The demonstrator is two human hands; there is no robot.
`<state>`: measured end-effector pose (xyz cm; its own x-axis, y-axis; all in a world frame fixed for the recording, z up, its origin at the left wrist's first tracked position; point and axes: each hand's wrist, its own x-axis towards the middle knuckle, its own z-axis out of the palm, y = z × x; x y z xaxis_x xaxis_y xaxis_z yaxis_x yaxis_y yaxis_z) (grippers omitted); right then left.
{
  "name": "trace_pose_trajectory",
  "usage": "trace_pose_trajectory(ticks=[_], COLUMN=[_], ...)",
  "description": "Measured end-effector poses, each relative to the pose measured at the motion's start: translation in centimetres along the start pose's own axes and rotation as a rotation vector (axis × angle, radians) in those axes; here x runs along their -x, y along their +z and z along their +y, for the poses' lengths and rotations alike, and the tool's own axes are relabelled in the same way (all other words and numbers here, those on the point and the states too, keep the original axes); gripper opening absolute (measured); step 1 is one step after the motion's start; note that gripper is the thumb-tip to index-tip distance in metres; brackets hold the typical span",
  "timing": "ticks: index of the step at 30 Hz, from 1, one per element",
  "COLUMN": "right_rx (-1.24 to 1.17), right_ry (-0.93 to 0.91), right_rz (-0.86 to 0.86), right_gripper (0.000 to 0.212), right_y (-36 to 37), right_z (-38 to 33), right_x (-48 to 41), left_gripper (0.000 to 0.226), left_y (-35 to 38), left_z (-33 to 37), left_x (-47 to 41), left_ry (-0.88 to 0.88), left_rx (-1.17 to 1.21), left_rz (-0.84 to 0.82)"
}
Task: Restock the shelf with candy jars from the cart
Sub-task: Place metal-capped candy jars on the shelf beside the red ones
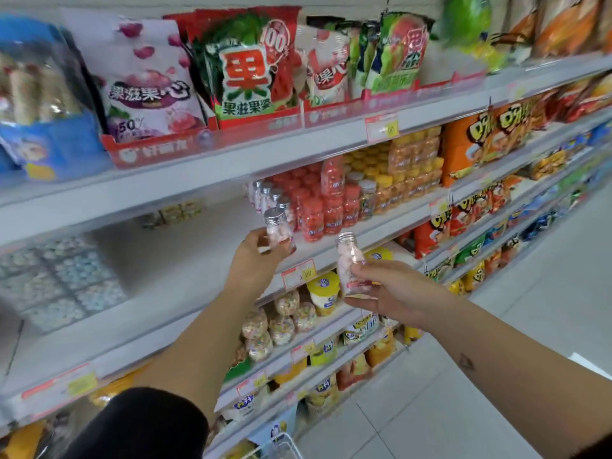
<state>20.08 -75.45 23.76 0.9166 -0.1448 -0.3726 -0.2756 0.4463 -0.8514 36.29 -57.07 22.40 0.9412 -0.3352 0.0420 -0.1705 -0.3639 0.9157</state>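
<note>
My left hand [255,256] grips a small clear candy jar [277,228] with a silver cap and pale pink sweets, held at the front edge of the white shelf [212,256]. Just behind it stands a row of matching silver-capped jars [265,193]. My right hand [387,293] holds a second jar of pink sweets [349,260], a little lower and in front of the shelf's price rail. The cart's white wire rim [281,442] shows at the bottom edge.
Red candy jars [326,210] and orange and yellow jars [407,173] fill the shelf to the right. Snack bags [248,67] line the shelf above. Cups and bagged sweets [291,316] sit below. The tiled aisle floor [496,376] runs to the right.
</note>
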Motion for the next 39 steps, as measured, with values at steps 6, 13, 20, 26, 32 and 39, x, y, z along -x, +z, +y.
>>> trace_pose_trajectory(ticks=[6, 13, 20, 26, 32, 39], right_rx=[0.059, 0.068, 0.074, 0.095, 0.324, 0.617], right_ry=[-0.019, 0.002, 0.028, 0.03, -0.065, -0.419], right_rz=[0.013, 0.015, 0.003, 0.002, 0.011, -0.043], right_gripper=[0.008, 0.011, 0.022, 0.023, 0.023, 0.024], right_y=[-2.6, -4.5, -5.1, -5.0, -3.1, 5.8], right_z=[-2.3, -3.3, -3.3, -2.9, -2.4, -1.0], right_x=[-3.2, -4.9, -6.2, -6.4, -6.8, -8.4], left_gripper=[0.048, 0.04, 0.038, 0.045, 0.037, 0.034], left_y=[2.9, 4.4, 4.7, 4.8, 3.0, -2.1], left_z=[-1.0, -1.7, -1.6, -1.5, 0.5, 0.6], left_x=[-5.5, -6.5, -6.8, -7.2, -3.4, 1.0], left_ry=[0.052, -0.02, -0.025, -0.023, 0.151, 0.073], left_rx=[-0.209, -0.242, -0.291, -0.307, -0.252, 0.117], left_rz=[0.064, 0.097, 0.128, 0.143, 0.215, -0.288])
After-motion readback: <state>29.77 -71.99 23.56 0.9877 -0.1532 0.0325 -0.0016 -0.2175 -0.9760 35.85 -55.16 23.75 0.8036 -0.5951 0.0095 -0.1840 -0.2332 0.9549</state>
